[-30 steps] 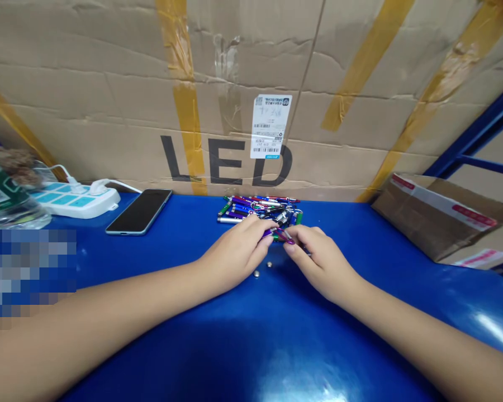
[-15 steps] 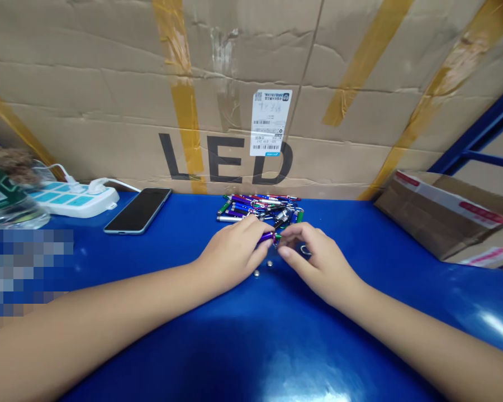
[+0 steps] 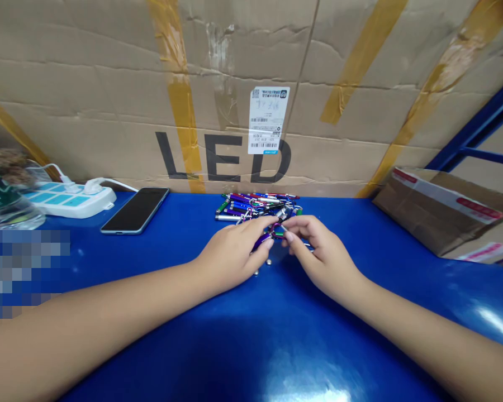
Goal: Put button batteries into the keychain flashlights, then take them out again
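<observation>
My left hand [image 3: 232, 249] is closed, thumb and fingers pinching a purple penlight-like metal tube [image 3: 260, 241]. From the right, my right hand [image 3: 323, 251] meets it with thumb and forefinger pressed together, at a thin silver piece by the tube's end; its exact shape is unclear. Green and pinkish metal parts show between the hands. Just behind the fingers lies a pile of slim metallic tubes [image 3: 242, 205] in purple, blue, green, red and silver, some with rings or clips. Two small silver round pieces [image 3: 269, 262] lie on the blue tabletop below the hands.
A phone [image 3: 136, 211] lies at left, near a white power strip [image 3: 88, 204] with plugs and a clear bottle [image 3: 8, 209]. A large taped carton [image 3: 121, 111] marked LED stands behind the pile. At right sits a smaller cardboard box [image 3: 436, 215] beside a blue frame [image 3: 486, 128].
My right thumb and forefinger have closed together on the thin silver piece. My left fingers have stretched forward over the purple tube, which is tilted more. The view has shifted slightly.
</observation>
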Action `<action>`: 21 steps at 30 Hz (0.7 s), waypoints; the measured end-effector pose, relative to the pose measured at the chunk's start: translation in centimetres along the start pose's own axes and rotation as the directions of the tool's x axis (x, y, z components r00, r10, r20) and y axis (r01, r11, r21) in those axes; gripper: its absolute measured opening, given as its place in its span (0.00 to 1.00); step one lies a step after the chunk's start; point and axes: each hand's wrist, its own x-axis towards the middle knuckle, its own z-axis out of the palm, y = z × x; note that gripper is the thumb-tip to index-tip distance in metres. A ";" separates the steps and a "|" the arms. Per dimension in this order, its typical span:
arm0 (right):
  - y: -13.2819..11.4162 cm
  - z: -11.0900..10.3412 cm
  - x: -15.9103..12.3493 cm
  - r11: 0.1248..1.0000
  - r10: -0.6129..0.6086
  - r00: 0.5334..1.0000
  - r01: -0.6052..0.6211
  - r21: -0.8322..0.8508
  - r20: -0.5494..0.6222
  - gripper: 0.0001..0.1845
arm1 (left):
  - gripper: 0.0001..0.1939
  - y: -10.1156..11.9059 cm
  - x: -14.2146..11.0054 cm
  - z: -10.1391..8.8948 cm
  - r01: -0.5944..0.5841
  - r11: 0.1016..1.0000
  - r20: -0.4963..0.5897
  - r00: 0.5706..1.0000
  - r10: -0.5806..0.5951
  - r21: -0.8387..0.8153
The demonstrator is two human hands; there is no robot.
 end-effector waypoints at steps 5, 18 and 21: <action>0.1 -0.4 0.2 0.999 0.047 0.996 -0.048 0.004 0.074 0.09 | 0.14 -0.1 0.2 0.0 -0.007 0.999 0.015 1.000 0.008 -0.046; 0.5 -0.8 0.8 0.734 0.329 0.921 -0.389 0.556 0.210 0.16 | 0.12 -0.4 0.2 -0.2 -0.111 0.992 -0.088 0.991 0.105 -0.061; 0.4 -1.0 0.9 0.731 0.331 0.913 -0.407 0.548 0.237 0.15 | 0.12 -0.5 0.2 0.0 -0.109 0.991 -0.081 0.991 0.103 -0.073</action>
